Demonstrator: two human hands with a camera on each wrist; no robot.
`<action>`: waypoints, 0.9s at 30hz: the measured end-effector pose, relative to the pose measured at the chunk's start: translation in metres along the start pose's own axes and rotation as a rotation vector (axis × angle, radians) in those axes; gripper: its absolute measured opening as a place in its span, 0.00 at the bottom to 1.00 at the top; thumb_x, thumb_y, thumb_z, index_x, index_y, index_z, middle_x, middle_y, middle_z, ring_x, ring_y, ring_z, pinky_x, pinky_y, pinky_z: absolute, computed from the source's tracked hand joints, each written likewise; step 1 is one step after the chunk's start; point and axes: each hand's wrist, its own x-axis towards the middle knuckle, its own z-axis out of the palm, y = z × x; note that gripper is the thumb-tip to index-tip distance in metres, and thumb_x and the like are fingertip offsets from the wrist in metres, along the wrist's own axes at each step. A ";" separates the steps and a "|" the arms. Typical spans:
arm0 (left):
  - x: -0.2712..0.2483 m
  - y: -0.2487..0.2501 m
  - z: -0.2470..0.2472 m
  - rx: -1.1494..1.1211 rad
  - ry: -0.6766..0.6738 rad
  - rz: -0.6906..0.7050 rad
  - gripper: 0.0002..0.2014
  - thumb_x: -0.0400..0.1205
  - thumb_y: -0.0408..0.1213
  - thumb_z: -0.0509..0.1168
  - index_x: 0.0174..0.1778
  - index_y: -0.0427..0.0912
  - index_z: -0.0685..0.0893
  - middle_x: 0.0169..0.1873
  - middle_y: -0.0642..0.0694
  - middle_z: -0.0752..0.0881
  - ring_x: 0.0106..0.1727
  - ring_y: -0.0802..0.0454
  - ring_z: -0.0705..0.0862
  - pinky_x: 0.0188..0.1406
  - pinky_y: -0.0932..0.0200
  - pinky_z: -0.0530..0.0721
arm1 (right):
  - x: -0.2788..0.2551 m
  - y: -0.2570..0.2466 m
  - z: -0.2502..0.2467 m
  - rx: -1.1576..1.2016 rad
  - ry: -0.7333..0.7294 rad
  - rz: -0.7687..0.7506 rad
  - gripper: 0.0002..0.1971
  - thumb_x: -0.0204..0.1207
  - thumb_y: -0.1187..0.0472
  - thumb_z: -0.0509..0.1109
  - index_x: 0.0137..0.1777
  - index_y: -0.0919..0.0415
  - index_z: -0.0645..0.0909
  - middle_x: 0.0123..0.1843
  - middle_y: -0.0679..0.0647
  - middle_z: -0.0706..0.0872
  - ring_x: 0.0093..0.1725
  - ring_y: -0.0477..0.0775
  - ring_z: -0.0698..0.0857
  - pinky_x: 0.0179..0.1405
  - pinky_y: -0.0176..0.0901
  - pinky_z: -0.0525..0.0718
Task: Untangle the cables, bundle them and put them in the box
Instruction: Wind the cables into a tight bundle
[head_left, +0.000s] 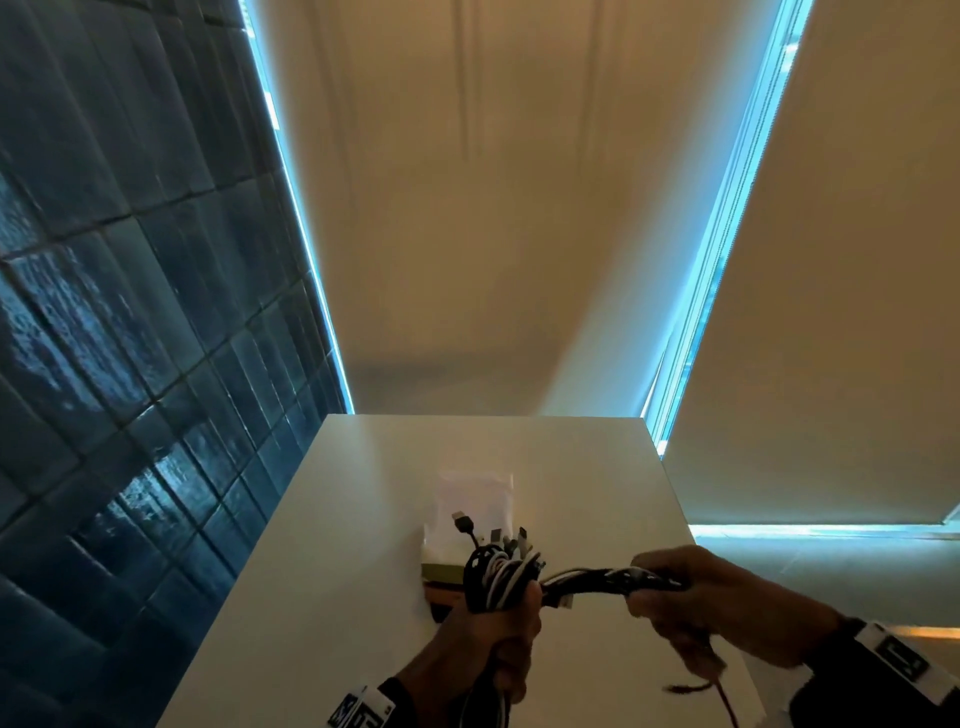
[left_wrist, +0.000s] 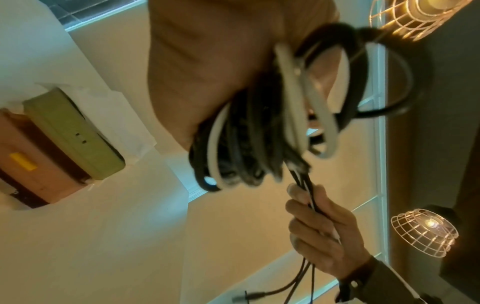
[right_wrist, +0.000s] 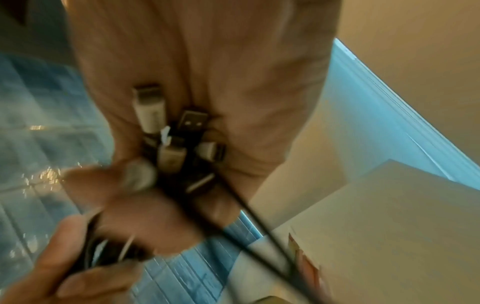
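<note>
From the head view, your left hand (head_left: 483, 644) is wrapped around a coiled bundle of black and white cables (head_left: 498, 571), plugs sticking up out of the top, while your right hand (head_left: 701, 608) is closed on the loose run of cables stretched sideways from that coil. The box (head_left: 441, 574) sits on the white table (head_left: 597, 493) just beyond your left hand, with white paper (head_left: 472, 499) standing in it. From the left wrist view, the coils (left_wrist: 259, 133) hang in loops against your left palm, and your right hand (left_wrist: 324, 232) grips several thin strands below them, their free ends (left_wrist: 259, 296) trailing past it; the green and brown box (left_wrist: 64, 144) lies off to the side, apart from the cables. From the right wrist view, blurred as it is, USB plugs (right_wrist: 182, 135) cluster in your right palm and your left hand's fingers (right_wrist: 85, 267) curl around dark loops. By my reading, untangling looks largely done and bundling is under way; the tail needs wrapping and nothing is boxed yet.
</note>
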 end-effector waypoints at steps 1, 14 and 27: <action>0.002 -0.001 0.001 0.010 0.018 0.018 0.26 0.55 0.55 0.86 0.27 0.44 0.77 0.21 0.49 0.64 0.17 0.56 0.65 0.18 0.64 0.66 | 0.002 0.000 0.002 0.055 0.055 -0.009 0.16 0.78 0.54 0.73 0.47 0.70 0.79 0.27 0.56 0.69 0.21 0.51 0.69 0.22 0.40 0.71; 0.024 0.009 0.039 0.049 0.406 0.342 0.28 0.65 0.67 0.68 0.32 0.41 0.75 0.22 0.48 0.72 0.21 0.53 0.69 0.23 0.60 0.73 | 0.062 -0.033 0.081 -0.178 0.912 -0.283 0.16 0.85 0.55 0.62 0.38 0.56 0.85 0.17 0.46 0.73 0.17 0.43 0.69 0.21 0.39 0.70; 0.029 0.008 0.037 -0.279 0.241 0.264 0.19 0.82 0.51 0.62 0.59 0.41 0.87 0.52 0.37 0.90 0.55 0.41 0.89 0.54 0.42 0.86 | 0.074 -0.002 0.113 -0.969 0.772 -0.341 0.16 0.85 0.54 0.59 0.70 0.54 0.71 0.53 0.45 0.72 0.36 0.42 0.79 0.29 0.24 0.75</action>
